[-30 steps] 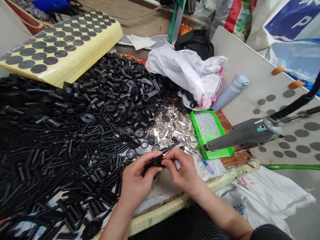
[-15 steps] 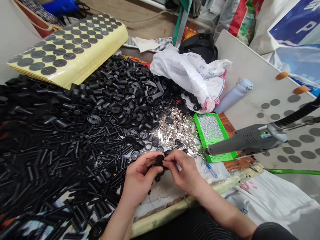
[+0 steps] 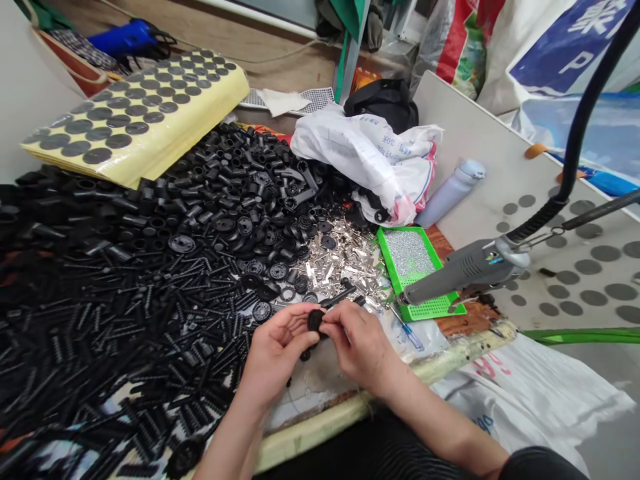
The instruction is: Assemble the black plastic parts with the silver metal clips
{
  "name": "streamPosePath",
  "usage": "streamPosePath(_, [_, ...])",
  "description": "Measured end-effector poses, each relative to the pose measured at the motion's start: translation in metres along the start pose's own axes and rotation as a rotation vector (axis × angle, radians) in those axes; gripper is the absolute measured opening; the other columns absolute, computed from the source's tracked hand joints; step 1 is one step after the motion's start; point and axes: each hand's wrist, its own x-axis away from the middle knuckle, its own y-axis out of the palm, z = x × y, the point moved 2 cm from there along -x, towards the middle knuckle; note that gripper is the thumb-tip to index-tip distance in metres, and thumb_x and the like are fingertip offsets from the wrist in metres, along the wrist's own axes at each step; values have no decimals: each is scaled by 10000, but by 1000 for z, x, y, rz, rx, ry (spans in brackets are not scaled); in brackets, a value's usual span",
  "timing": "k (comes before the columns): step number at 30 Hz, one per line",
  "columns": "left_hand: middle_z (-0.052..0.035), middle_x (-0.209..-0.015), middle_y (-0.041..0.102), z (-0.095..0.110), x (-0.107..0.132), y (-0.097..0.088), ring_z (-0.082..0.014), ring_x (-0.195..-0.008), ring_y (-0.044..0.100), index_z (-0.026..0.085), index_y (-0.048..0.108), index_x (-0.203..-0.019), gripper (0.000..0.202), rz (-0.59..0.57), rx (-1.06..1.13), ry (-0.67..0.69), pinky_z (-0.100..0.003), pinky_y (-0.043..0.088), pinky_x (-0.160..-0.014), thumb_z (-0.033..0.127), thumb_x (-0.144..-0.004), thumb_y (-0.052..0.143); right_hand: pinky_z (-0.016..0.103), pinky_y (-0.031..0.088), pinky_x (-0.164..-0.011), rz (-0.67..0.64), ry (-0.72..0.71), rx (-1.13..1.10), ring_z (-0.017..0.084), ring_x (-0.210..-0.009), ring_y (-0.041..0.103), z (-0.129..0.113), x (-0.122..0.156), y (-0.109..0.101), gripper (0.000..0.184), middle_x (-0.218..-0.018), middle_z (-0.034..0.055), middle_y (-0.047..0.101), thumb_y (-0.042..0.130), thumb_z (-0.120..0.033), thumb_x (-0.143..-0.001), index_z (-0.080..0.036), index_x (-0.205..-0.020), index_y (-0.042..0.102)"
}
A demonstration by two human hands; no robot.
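Tray [image 3: 431, 310] R of held pt [image 3: 315, 321]

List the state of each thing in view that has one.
Round black part, held in both hands.
Left hand, fingers closed on the part.
Right hand, fingers pinched at the part's edge.
Green basket, partly filled with silvery pieces.
Electric screwdriver, hanging, power unclear.
Blue-handled screwdriver, lying down.
Lavender bottle, lid on.
White sack, crumpled.
Sheets of dark discs, stacked.

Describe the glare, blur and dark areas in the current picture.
Head view: glare streaks the glossy sticker stack; head view: the silvery metal parts gleam brightly; head view: black parts near the left edge look dark and soft; head view: the small black part at the hands shows little detail.
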Motion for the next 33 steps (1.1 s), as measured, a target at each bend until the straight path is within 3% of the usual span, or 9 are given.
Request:
streamPosePath(3, [-39,-851,762,0,-1,0,-166,-820,711,171,687,-901,250,26,72,-13,-237,560,-758,124,-656,682,278,495,-637,57,114,-216,160,-701,599,4,0,3,63,-778,37,636,523,-166,-872,-189,-864,581])
streamPosePath(6, [-50,-892,760,-2,-2,-2,-182,-859,709,168,683,-899,256,68,81,9,-260,562,-781,126,-647,685,257,510,-624,125,203,-368,138,-685,612,9,2,6,109,-806,27,653,558,-143,-848,-197,-915,625])
streamPosePath(11, [-76,-944,759,-8,-1,1,-218,-907,706,153,678,-922,285,107,59,13,-340,554,-860,185,-642,719,283,525,-657,232,82,-324,149,-732,613,10,5,7,147,-835,37,664,590,-150,-845,-209,-947,678])
streamPosePath(15, [-73,-977,759,-9,-1,5,-211,-909,704,163,693,-923,286,89,62,10,-336,548,-875,193,-642,734,275,516,-608,296,104,-321,150,-693,609,12,5,9,97,-783,38,674,623,-174,-827,-207,-860,708])
streamPosePath(24, [-28,-962,772,-8,-2,7,-154,-877,708,199,728,-890,277,97,102,7,-230,549,-819,135,-622,744,245,482,-573,245,222,-376,142,-649,606,12,1,7,92,-720,28,680,628,-152,-791,-194,-766,707])
streamPosePath(30, [-7,-866,781,-5,-2,8,-141,-785,714,202,741,-855,270,133,95,5,-212,562,-761,125,-596,750,235,492,-553,192,210,-403,141,-639,611,18,-1,9,77,-710,20,681,636,-171,-787,-197,-751,700])
streamPosePath(33, [3,-838,782,-4,-1,7,-129,-739,710,202,743,-841,269,148,74,-13,-192,561,-720,114,-587,742,260,515,-598,189,114,-305,154,-675,623,19,-1,9,115,-730,31,682,595,-169,-827,-199,-766,687])
